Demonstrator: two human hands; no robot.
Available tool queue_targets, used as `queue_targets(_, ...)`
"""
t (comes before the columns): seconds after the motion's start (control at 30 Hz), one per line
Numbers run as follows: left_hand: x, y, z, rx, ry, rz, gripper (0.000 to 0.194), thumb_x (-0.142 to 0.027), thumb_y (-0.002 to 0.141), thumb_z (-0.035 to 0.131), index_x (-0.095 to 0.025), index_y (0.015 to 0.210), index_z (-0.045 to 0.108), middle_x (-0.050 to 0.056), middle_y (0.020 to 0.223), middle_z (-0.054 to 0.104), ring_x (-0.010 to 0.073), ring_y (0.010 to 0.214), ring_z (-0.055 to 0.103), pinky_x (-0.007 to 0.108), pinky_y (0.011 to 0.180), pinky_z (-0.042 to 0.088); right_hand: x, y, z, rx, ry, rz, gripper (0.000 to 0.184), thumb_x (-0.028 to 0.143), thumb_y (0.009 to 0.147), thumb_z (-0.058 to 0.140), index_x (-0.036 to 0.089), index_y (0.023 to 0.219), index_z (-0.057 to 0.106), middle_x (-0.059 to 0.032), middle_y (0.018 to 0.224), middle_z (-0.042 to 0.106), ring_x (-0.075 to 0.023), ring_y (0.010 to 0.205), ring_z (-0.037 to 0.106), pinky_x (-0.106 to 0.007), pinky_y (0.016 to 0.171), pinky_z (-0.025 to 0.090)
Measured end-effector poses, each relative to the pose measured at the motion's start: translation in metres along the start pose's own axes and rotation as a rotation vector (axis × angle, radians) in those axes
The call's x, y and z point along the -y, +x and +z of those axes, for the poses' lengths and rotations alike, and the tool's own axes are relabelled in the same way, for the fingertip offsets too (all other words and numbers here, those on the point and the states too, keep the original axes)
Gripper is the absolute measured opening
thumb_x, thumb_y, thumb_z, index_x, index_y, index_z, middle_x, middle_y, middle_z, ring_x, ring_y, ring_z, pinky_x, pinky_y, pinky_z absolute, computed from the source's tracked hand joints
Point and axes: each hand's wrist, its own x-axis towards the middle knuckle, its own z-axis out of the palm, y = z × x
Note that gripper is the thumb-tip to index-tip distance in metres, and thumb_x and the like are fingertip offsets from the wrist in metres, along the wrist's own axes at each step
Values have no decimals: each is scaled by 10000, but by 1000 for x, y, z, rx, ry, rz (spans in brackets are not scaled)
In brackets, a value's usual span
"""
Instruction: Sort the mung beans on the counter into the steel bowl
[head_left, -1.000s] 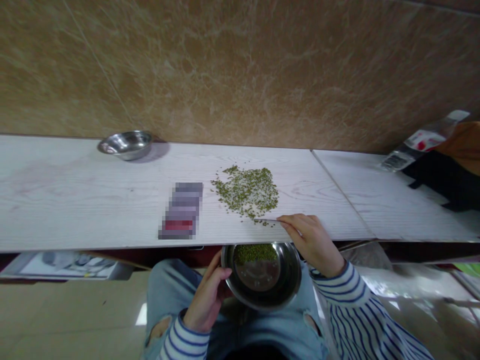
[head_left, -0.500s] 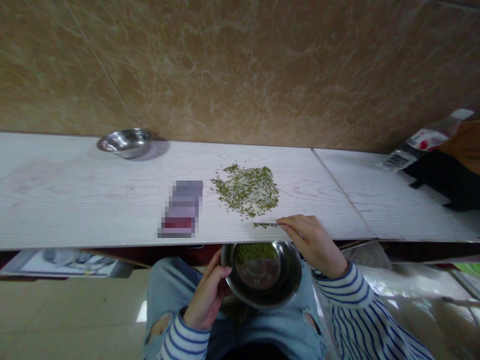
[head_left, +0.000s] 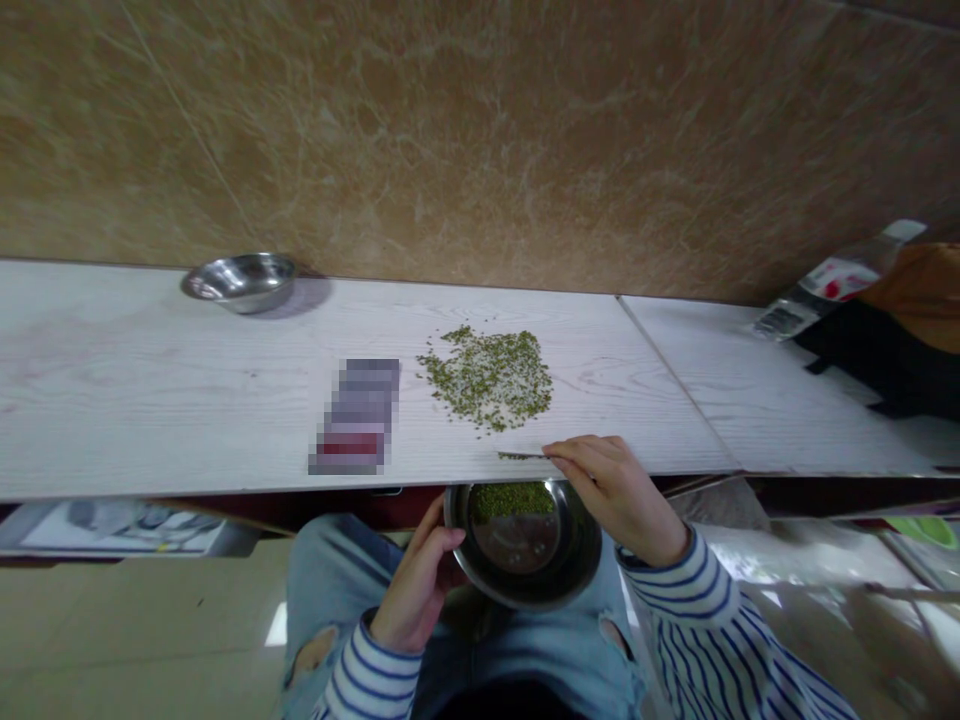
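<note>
My left hand (head_left: 421, 580) is closed on the left rim of a steel bowl (head_left: 525, 590), held tilted below the table's front edge. Green mung beans (head_left: 513, 498) lie inside it, gathered on the side by the table. Between the fingertips of my right hand (head_left: 619, 492) is a thin flat strip (head_left: 525, 456), seen edge-on, so its full shape is hidden. A few beans lie along the strip's near side, close to the edge. Farther back, a patch of loose mung beans (head_left: 499, 380) is spread on the tabletop.
A smaller steel bowl (head_left: 241, 282) stands by the wall at the left. A pixelated flat object (head_left: 356, 415) lies left of the beans. At the right, a plastic bottle (head_left: 832, 285) leans on a black and brown bag (head_left: 892, 330). The white table (head_left: 150, 400) is narrow.
My right hand has drawn the strip slightly toward the table's front edge, with a few beans along it. The left hand keeps the bowl under the edge. The whole view has shifted a little.
</note>
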Motion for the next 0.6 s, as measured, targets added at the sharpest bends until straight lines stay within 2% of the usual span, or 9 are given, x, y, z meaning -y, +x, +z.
queue_targets(0.3,3,0,3,23,-1,-11,504,-211,703,589,-234,1203,537,13,889,662,157,717,565,264,577,447,12,-6,-2,13,14,-13,180,209,928,479,217,1042,618,-27,948,702,-144,894,628,-312,793,404)
queue_targets(0.47,3,2,5,32,15,9,490,-214,710,583,-233,1198,542,24,945,672,160,736,576,260,567,447,17,-12,-3,26,14,-31,192,203,933,463,223,1052,613,-21,957,698,-134,908,626,-308,825,409)
queue_targets(0.6,3,1,8,45,21,-4,524,-214,711,580,-225,1231,520,28,934,680,151,678,573,263,557,444,18,-18,-4,12,10,-51,196,217,934,461,226,1047,621,-27,947,703,-138,897,635,-303,814,423)
